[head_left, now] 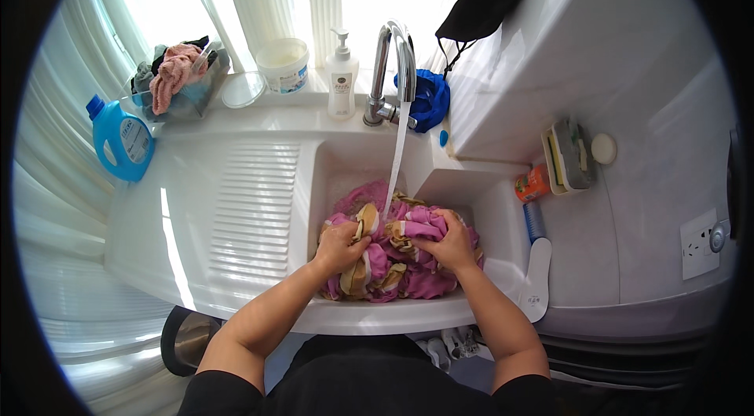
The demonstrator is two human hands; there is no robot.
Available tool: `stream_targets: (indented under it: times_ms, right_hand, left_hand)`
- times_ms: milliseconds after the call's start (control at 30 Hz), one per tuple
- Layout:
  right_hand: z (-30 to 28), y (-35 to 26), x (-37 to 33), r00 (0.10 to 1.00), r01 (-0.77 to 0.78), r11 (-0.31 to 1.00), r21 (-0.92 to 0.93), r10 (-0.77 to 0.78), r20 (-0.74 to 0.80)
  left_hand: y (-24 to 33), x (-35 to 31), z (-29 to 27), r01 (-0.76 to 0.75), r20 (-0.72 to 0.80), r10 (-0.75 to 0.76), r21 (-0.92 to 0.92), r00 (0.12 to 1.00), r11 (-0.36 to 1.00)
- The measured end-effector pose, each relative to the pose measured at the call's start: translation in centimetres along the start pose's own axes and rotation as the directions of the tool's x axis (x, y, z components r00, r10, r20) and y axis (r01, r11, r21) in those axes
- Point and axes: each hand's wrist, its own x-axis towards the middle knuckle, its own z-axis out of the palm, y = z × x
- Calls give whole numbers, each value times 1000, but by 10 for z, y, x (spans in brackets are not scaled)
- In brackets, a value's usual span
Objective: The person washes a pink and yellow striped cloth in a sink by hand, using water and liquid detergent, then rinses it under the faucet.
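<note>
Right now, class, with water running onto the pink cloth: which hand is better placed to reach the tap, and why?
Right, probably. The right hand grips the pink cloth nearer the tap; the left hand lies farther left.

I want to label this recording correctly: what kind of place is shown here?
Probably a home laundry corner: a white sink with a ribbed washboard, a blue detergent bottle, and both hands kneading pink cloth under the running tap.

The white sink [259,204] carries a pink-and-tan cloth [408,259] in its basin. On its back ledge stand a blue jug [122,140], a white tub [283,65], a pump bottle [342,78], and what seems a clear bin [188,98].
</note>
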Motion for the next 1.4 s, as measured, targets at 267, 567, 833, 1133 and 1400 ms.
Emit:
stream_targets:
  times_ms: [267, 567, 833, 1133, 1400]
  right_hand:
    - [-104, -122, 26, 915, 396, 811, 431, -309, -260]
    - [-107, -165, 46, 837, 545, 192, 816, -183, -516]
    - [13, 2, 35, 986, 48, 996, 77, -60, 156]
    - [106, 44, 18, 979, 202, 932, -302, -199, 40]
    - [148, 65, 80, 980, 98, 838, -537, 11, 196]
  left_hand:
    - [132, 8, -68, -428, -292, 366, -182, 883, 886]
    - [124, -6, -105, -603, -468, 557, 62, 686, 796]
    - [62, 8, -67, 79, -155, -50, 191, 987, 979]
    - [-41, 37, 56, 199, 38, -234, 408, 971, 891]
    - [-129, 81, 102, 277, 40, -311, 361, 949, 890]
